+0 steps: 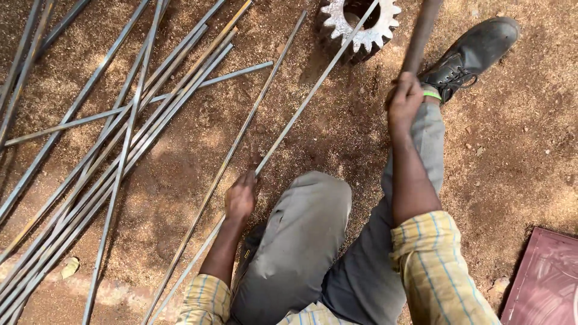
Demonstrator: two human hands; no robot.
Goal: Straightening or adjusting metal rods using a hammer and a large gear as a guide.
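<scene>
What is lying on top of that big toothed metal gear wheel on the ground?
A long thin steel rod, gripped by the left hand, rests across the grey toothed gear wheel. The right hand holds a dark handle; its head is out of view.

My sleeves (433, 265) are yellow plaid with blue lines, rolled up. I wear grey trousers (301, 241), black lace-up shoe (472, 54), green band (431, 94) at ankle.

Handle (421, 33) top cut off; gear (359, 24) partly out of frame.
</scene>
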